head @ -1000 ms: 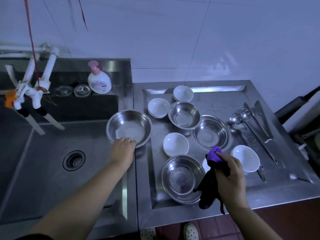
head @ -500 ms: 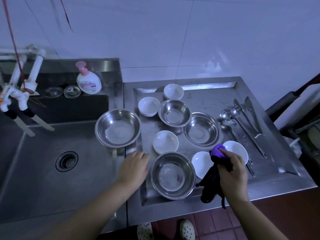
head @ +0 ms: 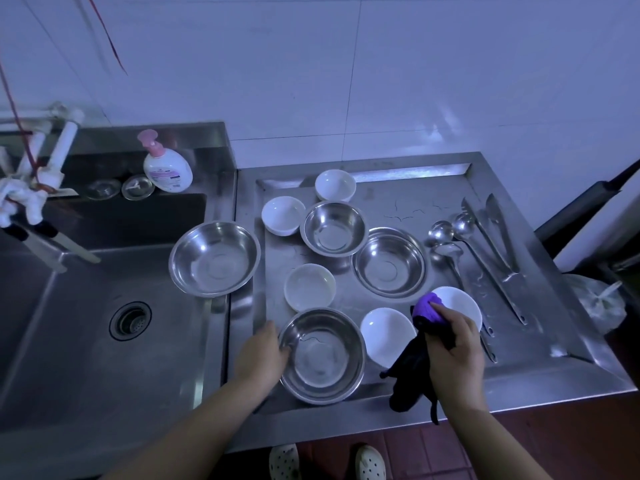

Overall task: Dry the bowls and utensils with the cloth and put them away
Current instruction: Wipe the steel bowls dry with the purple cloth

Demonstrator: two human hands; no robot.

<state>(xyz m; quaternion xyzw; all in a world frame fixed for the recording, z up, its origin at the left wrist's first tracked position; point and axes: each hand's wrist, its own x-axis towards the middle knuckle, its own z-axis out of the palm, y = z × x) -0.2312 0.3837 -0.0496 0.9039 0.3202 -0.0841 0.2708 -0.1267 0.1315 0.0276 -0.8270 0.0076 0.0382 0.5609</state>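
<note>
On the steel draining counter [head: 540,372] stand several bowls. My left hand [head: 261,356] grips the left rim of the nearest steel bowl [head: 323,360]. My right hand [head: 453,351] holds a purple and black cloth [head: 427,308] above two white bowls [head: 384,336] [head: 462,301]. Two more steel bowls [head: 334,228] [head: 389,261] and three small white bowls [head: 310,287] [head: 282,214] [head: 335,184] sit further back. A large steel bowl [head: 214,259] rests on the sink's edge. Spoons [head: 446,245] and tongs [head: 497,233] lie at the right.
The sink basin [head: 62,334] with its drain [head: 130,320] lies to the left, white taps [head: 33,192] above it. A soap bottle [head: 167,166] stands on the back ledge. A plastic bag [head: 597,301] sits off the counter's right edge.
My left hand left the large steel bowl on the sink's edge and moved right to the nearest steel bowl's rim. My right hand still holds the cloth.
</note>
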